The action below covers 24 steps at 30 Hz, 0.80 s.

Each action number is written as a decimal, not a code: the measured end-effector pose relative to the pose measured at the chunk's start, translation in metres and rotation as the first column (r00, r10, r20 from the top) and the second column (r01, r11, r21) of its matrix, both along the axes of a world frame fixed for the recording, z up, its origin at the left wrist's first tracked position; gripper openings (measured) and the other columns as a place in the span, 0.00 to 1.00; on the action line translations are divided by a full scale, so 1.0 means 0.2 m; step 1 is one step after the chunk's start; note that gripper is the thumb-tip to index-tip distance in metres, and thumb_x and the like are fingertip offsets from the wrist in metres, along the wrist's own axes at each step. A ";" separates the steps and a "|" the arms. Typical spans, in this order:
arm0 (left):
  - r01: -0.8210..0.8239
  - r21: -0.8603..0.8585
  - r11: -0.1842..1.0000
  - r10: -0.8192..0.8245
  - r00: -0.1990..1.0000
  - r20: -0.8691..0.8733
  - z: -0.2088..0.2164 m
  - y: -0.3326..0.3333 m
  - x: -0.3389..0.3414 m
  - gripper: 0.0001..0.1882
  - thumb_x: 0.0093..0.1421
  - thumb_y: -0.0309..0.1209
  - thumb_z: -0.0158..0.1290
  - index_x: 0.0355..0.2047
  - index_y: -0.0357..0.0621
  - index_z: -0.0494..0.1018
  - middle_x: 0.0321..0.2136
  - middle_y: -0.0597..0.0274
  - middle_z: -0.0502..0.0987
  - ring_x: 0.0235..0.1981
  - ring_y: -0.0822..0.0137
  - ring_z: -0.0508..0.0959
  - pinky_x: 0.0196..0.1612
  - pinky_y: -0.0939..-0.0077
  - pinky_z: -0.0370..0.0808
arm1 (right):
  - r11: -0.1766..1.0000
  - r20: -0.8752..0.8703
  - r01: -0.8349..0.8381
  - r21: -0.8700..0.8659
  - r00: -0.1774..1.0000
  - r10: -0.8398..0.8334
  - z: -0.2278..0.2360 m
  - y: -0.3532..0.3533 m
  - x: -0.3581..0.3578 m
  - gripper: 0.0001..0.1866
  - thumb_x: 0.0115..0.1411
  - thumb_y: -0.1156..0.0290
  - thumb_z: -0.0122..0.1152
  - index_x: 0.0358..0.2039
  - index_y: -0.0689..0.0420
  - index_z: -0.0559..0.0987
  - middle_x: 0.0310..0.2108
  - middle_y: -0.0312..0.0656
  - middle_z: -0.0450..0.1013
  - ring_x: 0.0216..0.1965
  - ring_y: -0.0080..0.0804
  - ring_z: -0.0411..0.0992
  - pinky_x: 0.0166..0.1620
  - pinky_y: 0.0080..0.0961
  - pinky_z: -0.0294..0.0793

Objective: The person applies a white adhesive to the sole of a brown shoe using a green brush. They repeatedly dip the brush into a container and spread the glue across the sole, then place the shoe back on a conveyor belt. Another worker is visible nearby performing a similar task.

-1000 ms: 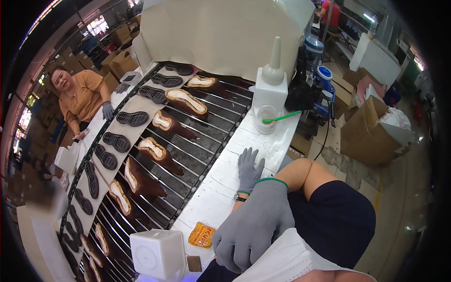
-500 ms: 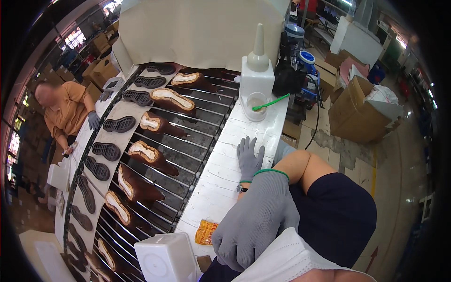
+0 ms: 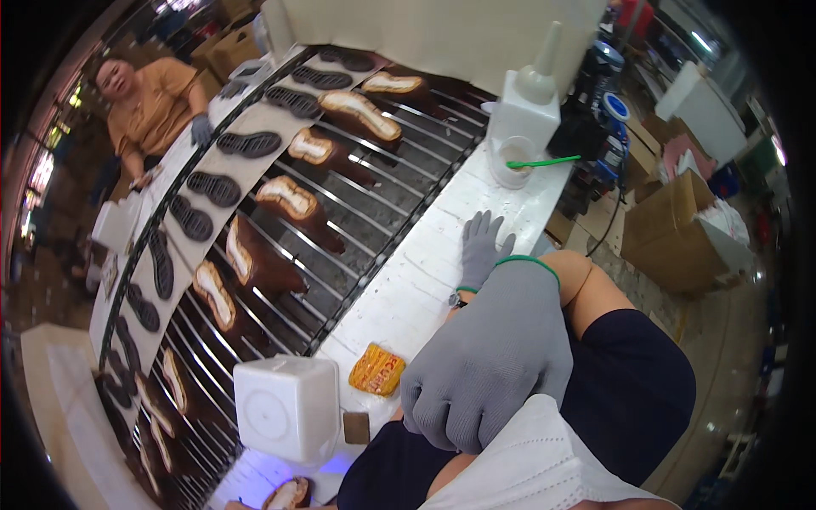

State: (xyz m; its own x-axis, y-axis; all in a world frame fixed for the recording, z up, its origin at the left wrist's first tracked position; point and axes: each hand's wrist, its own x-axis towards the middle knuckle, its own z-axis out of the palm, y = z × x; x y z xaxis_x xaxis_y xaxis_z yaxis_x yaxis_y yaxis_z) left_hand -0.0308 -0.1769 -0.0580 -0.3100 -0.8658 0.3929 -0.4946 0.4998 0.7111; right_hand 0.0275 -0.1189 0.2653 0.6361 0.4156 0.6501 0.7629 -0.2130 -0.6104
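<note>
My left hand [image 3: 484, 246], in a grey knit glove with a watch at its wrist, lies flat on the white tabletop [image 3: 429, 255]. Its fingers are stretched out a little below a clear plastic cup [image 3: 511, 177], and it holds nothing. Across my left forearm comes my right hand [image 3: 489, 365], gloved alike and lifted close beneath my view. Its fingers are curled downward beside the white face mask [image 3: 552, 455]. The fingertips are hidden, so whatever they hold, if anything, does not show. A yellow-orange packet [image 3: 376, 371] lies on the tabletop nearby.
Brown shoe uppers [image 3: 289, 197] rest on a metal-rod conveyor [image 3: 357, 223], beside black soles [image 3: 214, 189] on a pale strip. White squeeze bottles [image 3: 289, 408] stand at both ends of the tabletop. A green-handled brush [image 3: 544, 161] leans in the cup. A co-worker [image 3: 157, 110] sits across.
My view has tilted, so the table and conveyor sit higher in the picture. Part of another shoe now shows at the lower edge. Both hands keep about the same pose.
</note>
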 end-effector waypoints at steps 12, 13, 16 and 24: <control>0.113 -0.109 0.988 -0.110 0.993 0.030 0.13 0.13 0.07 0.24 0.64 0.42 0.50 0.56 0.43 0.71 0.55 0.51 0.73 0.60 0.53 0.67 0.68 0.59 0.56 | 0.949 0.008 -0.015 0.316 1.000 0.014 -0.07 -0.03 0.20 0.09 0.55 0.71 0.54 0.22 0.61 0.71 0.27 0.45 0.72 0.35 0.48 0.73 0.41 0.43 0.68; 0.132 -0.109 0.985 -0.131 0.991 0.019 0.15 0.15 0.07 0.24 0.64 0.41 0.49 0.56 0.43 0.71 0.55 0.51 0.73 0.60 0.53 0.67 0.68 0.59 0.56 | 0.945 0.005 -0.014 0.327 1.000 0.013 -0.06 -0.04 0.21 0.08 0.55 0.71 0.54 0.22 0.61 0.72 0.28 0.46 0.72 0.36 0.48 0.74 0.42 0.43 0.69; 0.167 -0.098 0.981 -0.169 0.986 -0.008 0.16 0.19 0.06 0.23 0.64 0.41 0.49 0.56 0.43 0.71 0.54 0.52 0.73 0.59 0.54 0.68 0.68 0.60 0.56 | 0.945 -0.040 -0.009 0.328 0.999 0.023 -0.05 -0.07 0.24 0.07 0.55 0.72 0.53 0.23 0.60 0.73 0.29 0.46 0.73 0.37 0.49 0.74 0.44 0.43 0.70; 0.190 -0.078 0.979 -0.198 0.975 -0.097 0.19 0.28 0.06 0.22 0.65 0.40 0.48 0.55 0.42 0.71 0.52 0.54 0.74 0.58 0.55 0.69 0.69 0.62 0.55 | 0.950 -0.096 0.299 0.094 0.952 -0.290 0.02 -0.16 0.16 0.10 0.59 0.67 0.56 0.30 0.59 0.81 0.33 0.43 0.77 0.41 0.45 0.76 0.47 0.41 0.72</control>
